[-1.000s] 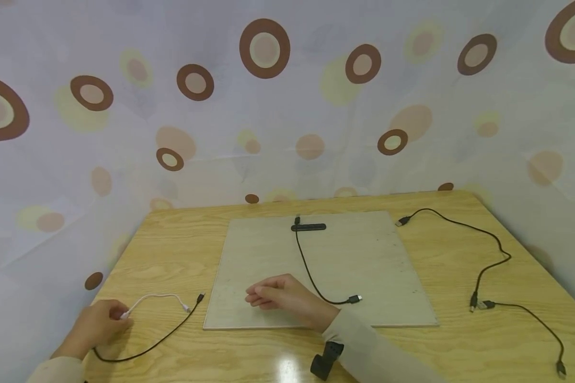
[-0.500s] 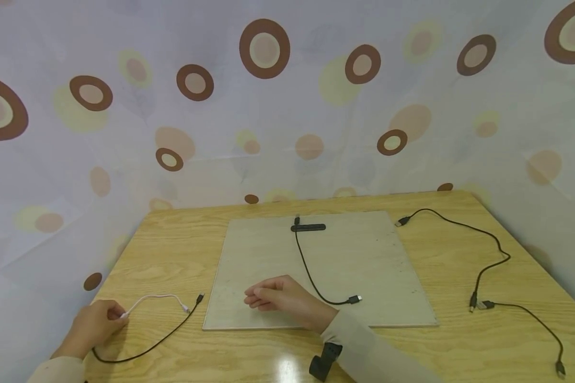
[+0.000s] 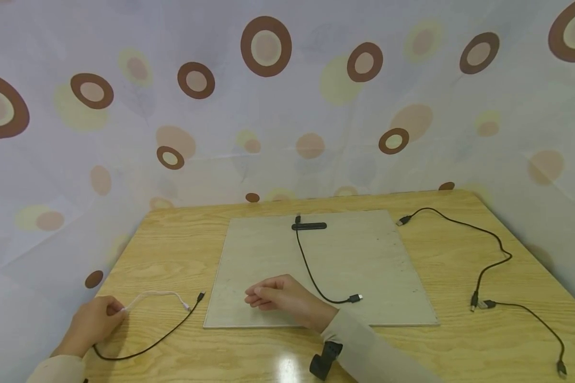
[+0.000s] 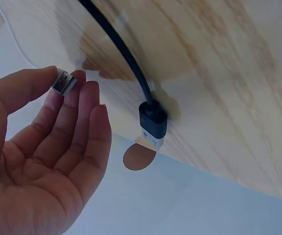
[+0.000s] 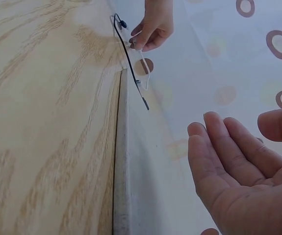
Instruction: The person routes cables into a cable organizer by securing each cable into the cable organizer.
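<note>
At the left of the table in the head view, my left hand point(image 3: 95, 324) pinches one end of a white USB cable point(image 3: 155, 292) between thumb and fingertips. Its metal USB plug point(image 4: 64, 83) sticks out of the pinch in the left wrist view. A black USB cable point(image 3: 148, 349) lies right beside this hand, and its USB plug point(image 4: 153, 120) shows in the left wrist view. Over the front of the pale board point(image 3: 364, 255), my right hand point(image 3: 285, 299) has loosely extended fingers and holds nothing; the right wrist view shows its bare palm.
On the board, a black cable point(image 3: 308, 268) crosses a short black strip point(image 3: 311, 226) near the back edge. Two more black cables lie to the right, a longer one point(image 3: 479, 230) and a shorter one point(image 3: 532, 314). A patterned curtain point(image 3: 287, 106) hangs behind and beside the table.
My left hand has shifted slightly up and left with the white cable's end in its fingers. The right hand and the other cables stay where they were.
</note>
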Tool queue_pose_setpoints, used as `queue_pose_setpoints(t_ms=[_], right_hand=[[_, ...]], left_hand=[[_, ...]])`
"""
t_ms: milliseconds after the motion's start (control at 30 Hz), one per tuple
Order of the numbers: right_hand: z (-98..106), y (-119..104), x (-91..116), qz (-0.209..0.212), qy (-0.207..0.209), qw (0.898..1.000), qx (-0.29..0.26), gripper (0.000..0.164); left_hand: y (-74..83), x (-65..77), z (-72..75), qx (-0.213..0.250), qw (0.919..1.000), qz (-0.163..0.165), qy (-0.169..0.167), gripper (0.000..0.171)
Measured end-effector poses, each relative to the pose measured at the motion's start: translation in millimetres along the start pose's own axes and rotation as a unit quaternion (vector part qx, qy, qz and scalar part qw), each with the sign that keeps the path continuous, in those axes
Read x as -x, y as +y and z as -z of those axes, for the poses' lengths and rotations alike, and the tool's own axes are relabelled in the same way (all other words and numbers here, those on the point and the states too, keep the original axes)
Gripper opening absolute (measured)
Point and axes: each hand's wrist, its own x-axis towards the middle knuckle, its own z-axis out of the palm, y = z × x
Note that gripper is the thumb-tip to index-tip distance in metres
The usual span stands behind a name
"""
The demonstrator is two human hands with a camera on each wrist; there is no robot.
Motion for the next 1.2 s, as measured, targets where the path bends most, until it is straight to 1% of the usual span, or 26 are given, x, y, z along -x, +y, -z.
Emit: queue_pose_setpoints(t_ms=[133, 200, 367, 433, 567, 700, 900, 1067, 1133, 1200], right_hand=[[0, -1, 1, -0.002, 0.001, 1.000, 0.011, 0.033], [0, -1, 1, -0.002, 0.001, 1.000, 0.014, 0.033], [1, -1, 1, -0.002, 0.002, 1.000, 0.012, 0.033], [1, -1, 1, -0.003, 0.002, 1.000, 0.011, 0.033], [1, 0, 0, -0.005, 0.002, 1.000, 0.012, 0.033], [1, 0, -1, -0.005, 0.004, 1.000, 0.012, 0.033], [0, 3, -3, -0.009, 0.004, 1.000, 0.006, 0.032], [-2, 5, -3, -0.010, 0.005, 1.000, 0.004, 0.032], [-2, 4, -3, -0.009, 0.005, 1.000, 0.003, 0.032], [-3, 4, -3, -0.009, 0.003, 1.000, 0.001, 0.032]], left_hand=[[3.8, 0.0, 4.6, 0.012, 0.9999, 0.003, 0.010, 0.015], [5.9, 0.0, 6.7, 0.020, 0.9997, -0.001, 0.017, 0.018], [12.3, 0.0, 8.9, 0.029, 0.9978, -0.017, 0.057, 0.022], [14.9, -0.3, 9.5, 0.030, 0.9962, -0.022, 0.078, 0.024], [20.4, -0.7, 12.4, 0.038, 0.9930, -0.026, 0.109, 0.027], [26.1, -0.5, 17.2, 0.053, 0.9906, -0.027, 0.123, 0.030], [32.0, 3.4, 20.3, 0.054, 0.9846, -0.039, 0.162, 0.028], [36.2, 5.9, 21.1, 0.054, 0.9780, -0.047, 0.196, 0.026], [38.5, 6.4, 22.6, 0.059, 0.9766, -0.048, 0.201, 0.027], [41.5, 7.4, 25.1, 0.068, 0.9768, -0.046, 0.198, 0.029]])
